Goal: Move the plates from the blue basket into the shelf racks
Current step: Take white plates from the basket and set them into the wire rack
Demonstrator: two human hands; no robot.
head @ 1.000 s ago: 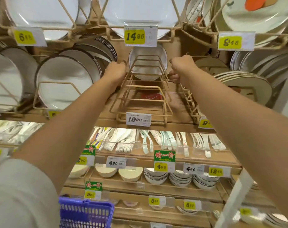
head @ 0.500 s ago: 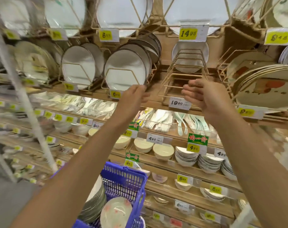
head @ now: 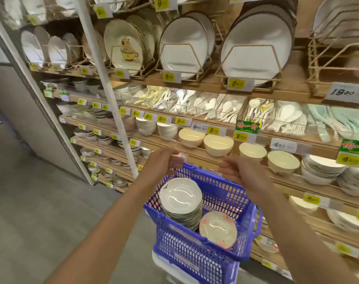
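Observation:
The blue basket (head: 205,255) stands low in front of the shelves. Inside it a tall stack of white plates (head: 181,198) sits at the left, and a smaller stack with a pink-patterned plate (head: 218,229) on top sits at the right. My left hand (head: 161,162) hovers above the basket's far left rim, fingers loosely bent, holding nothing. My right hand (head: 237,171) hangs over the far right rim, also with nothing in it. A nearly bare wire rack (head: 338,64) stands on the upper shelf at the far right.
The upper shelf carries wire racks full of white plates (head: 254,50) and a rack of picture plates (head: 125,46). Spoons (head: 215,107) and bowls (head: 217,145) fill the lower shelves. A white upright post (head: 105,83) stands left of centre; grey floor lies at the left.
Both hands have dropped from the wire rack on the upper shelf down to just above the basket. The view has swung down and left, bringing the basket and its plates into sight.

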